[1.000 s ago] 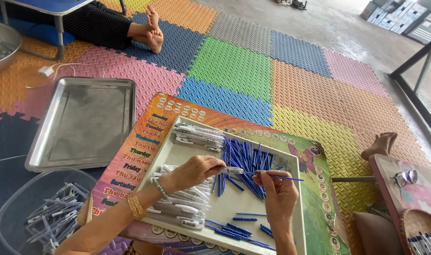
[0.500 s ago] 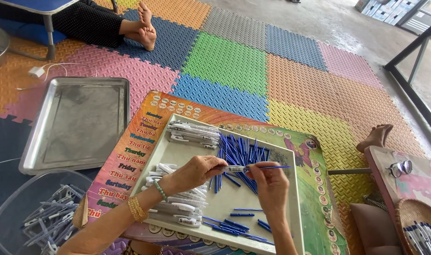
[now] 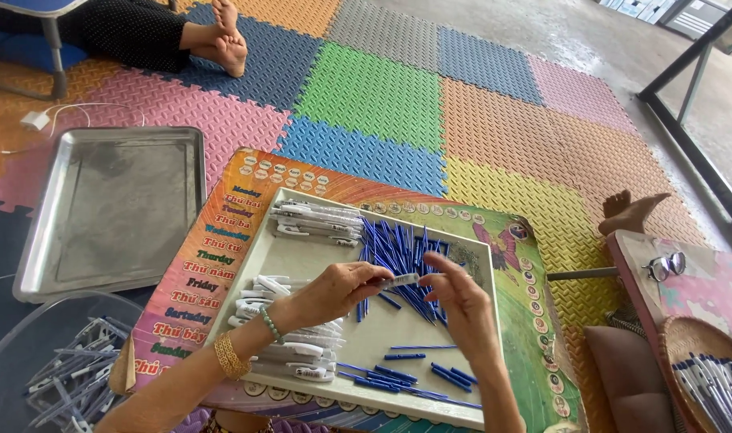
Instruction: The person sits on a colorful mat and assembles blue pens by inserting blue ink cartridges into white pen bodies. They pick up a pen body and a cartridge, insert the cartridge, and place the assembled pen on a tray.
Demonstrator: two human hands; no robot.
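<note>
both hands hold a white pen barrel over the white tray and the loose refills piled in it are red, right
Not quite: the head view shows the refills are blue, not red. The left hand and right hand do hold a white pen barrel over the white tray.

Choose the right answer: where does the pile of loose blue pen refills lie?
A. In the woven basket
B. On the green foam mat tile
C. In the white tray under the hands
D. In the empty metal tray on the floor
C: the blue refills lie heaped inside the white tray, just beyond the left hand and the right hand, which hold a white pen part between them.
</note>
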